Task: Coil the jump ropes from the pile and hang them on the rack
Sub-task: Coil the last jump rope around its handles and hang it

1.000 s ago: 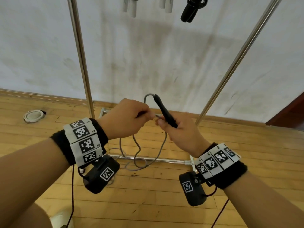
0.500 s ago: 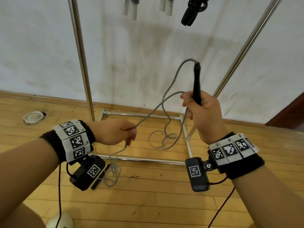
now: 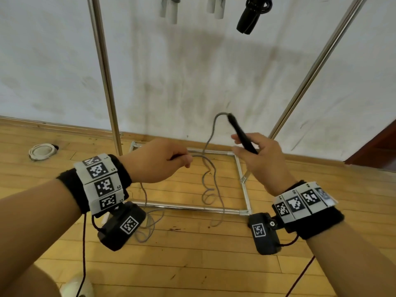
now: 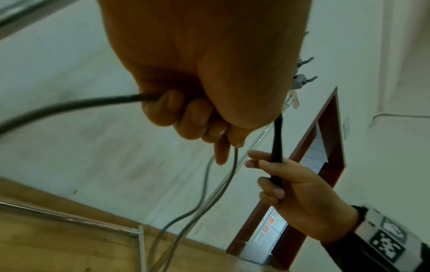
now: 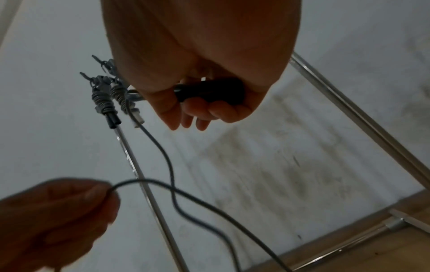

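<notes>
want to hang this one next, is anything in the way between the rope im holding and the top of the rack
Nothing visible blocks it. The right hand grips the black handle and the left hand pinches the grey rope. Open air lies above them up to the coiled ropes already hanging. Much of the rope trails on the floor, uncoiled.

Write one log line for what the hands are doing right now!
left hand: pinches thin grey rope cord | right hand: grips black rope handle | cord: trails to wooden floor | coil: not yet done
</notes>
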`<act>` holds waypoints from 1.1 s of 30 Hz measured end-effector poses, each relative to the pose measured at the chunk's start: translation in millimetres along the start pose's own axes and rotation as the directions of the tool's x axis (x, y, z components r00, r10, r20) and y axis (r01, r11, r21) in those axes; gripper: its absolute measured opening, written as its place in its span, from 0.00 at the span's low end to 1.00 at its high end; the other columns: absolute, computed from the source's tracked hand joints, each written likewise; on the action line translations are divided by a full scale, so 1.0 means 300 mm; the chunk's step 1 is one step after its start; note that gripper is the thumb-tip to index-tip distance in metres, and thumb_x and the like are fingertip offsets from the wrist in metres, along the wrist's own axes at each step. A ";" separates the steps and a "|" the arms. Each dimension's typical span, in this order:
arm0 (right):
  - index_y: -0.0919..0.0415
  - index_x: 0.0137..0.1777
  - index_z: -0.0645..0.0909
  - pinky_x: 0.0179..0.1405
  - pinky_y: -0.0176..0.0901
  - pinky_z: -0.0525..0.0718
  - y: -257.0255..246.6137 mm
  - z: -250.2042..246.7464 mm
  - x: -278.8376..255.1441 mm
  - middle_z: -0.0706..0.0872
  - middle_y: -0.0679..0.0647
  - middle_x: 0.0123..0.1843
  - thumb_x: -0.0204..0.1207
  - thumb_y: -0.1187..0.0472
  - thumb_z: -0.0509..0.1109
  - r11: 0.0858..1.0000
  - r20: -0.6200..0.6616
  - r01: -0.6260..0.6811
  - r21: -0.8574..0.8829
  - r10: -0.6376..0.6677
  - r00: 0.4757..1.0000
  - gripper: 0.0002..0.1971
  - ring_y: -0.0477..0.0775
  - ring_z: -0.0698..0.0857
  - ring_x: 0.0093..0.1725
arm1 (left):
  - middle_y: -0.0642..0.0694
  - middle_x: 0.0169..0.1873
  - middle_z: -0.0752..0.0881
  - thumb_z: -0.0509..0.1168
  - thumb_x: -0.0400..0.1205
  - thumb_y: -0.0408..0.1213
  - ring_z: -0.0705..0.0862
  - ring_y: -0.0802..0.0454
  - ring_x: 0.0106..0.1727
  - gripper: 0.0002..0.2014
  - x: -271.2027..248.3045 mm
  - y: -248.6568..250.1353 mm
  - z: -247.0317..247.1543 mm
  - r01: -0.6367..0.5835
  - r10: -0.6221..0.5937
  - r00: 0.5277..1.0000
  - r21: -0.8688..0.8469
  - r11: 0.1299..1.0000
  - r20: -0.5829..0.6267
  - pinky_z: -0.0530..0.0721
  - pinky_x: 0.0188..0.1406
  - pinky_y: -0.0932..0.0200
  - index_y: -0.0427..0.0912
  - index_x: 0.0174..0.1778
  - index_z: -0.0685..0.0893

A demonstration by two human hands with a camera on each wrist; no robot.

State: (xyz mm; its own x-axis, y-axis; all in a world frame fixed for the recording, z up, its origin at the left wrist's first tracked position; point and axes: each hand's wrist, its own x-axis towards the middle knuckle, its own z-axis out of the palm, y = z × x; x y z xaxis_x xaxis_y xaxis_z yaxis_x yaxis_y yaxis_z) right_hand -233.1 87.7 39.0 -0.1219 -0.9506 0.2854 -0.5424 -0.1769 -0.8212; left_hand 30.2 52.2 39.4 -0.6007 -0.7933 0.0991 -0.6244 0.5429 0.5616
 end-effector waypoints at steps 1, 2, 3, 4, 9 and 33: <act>0.46 0.57 0.87 0.26 0.27 0.72 -0.007 0.020 -0.012 0.86 0.44 0.43 0.76 0.56 0.76 1.000 0.052 0.022 -0.019 -0.021 0.998 0.10 0.35 0.80 0.28 | 0.64 0.22 0.80 0.57 0.88 0.50 0.76 0.62 0.22 0.15 0.001 0.014 0.005 -0.026 0.026 1.000 0.000 1.000 -0.007 0.74 0.26 0.71 0.52 0.47 0.88; 0.49 0.57 0.87 0.27 0.27 0.72 -0.015 0.040 -0.023 0.85 0.43 0.40 0.76 0.55 0.76 0.998 0.104 0.053 -0.029 -0.050 0.993 0.10 0.36 0.79 0.27 | 0.61 0.21 0.81 0.57 0.88 0.50 0.77 0.61 0.23 0.15 0.002 0.027 0.010 -0.048 0.049 0.999 0.004 0.999 -0.021 0.73 0.26 0.70 0.52 0.46 0.88; 0.51 0.57 0.87 0.28 0.30 0.72 -0.022 0.060 -0.034 0.84 0.43 0.38 0.77 0.55 0.76 0.996 0.153 0.087 -0.024 -0.082 0.985 0.09 0.37 0.78 0.27 | 0.58 0.21 0.80 0.58 0.88 0.50 0.77 0.60 0.23 0.15 0.003 0.039 0.014 -0.067 0.067 0.997 0.014 0.998 -0.038 0.73 0.25 0.68 0.51 0.46 0.88; 0.52 0.55 0.88 0.29 0.34 0.73 -0.031 0.081 -0.044 0.83 0.45 0.35 0.78 0.56 0.75 0.994 0.199 0.113 -0.004 -0.110 0.974 0.08 0.39 0.78 0.27 | 0.56 0.20 0.79 0.58 0.88 0.50 0.77 0.59 0.24 0.15 0.004 0.050 0.017 -0.080 0.081 0.995 0.023 0.997 -0.050 0.72 0.25 0.67 0.51 0.46 0.88; 0.56 0.42 0.86 0.29 0.46 0.77 -0.049 0.144 -0.060 0.86 0.49 0.30 0.80 0.53 0.72 0.993 0.279 0.114 -0.015 -0.106 0.954 0.08 0.48 0.80 0.27 | 0.51 0.24 0.84 0.58 0.88 0.49 0.81 0.56 0.25 0.15 -0.004 0.057 0.009 -0.091 0.090 0.993 -0.017 0.996 -0.077 0.79 0.25 0.59 0.53 0.41 0.86; 0.48 0.39 0.88 0.27 0.38 0.74 0.028 -0.045 0.048 0.84 0.47 0.29 0.76 0.55 0.75 0.997 -0.079 -0.024 -0.068 0.018 0.997 0.05 0.39 0.74 0.23 | 0.57 0.21 0.78 0.58 0.89 0.45 0.76 0.65 0.22 0.12 -0.018 -0.143 -0.014 0.150 -0.148 0.983 -0.006 0.989 0.109 0.73 0.25 0.73 0.53 0.48 0.86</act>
State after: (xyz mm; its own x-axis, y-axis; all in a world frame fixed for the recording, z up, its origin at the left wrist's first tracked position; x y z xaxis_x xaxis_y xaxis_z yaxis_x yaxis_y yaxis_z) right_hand -250.5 75.9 42.9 -0.1973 -0.9304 0.3088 -0.5948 -0.1368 -0.7921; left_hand 62.3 31.9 18.2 -0.5522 -0.8304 -0.0751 -0.7042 0.4162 0.5752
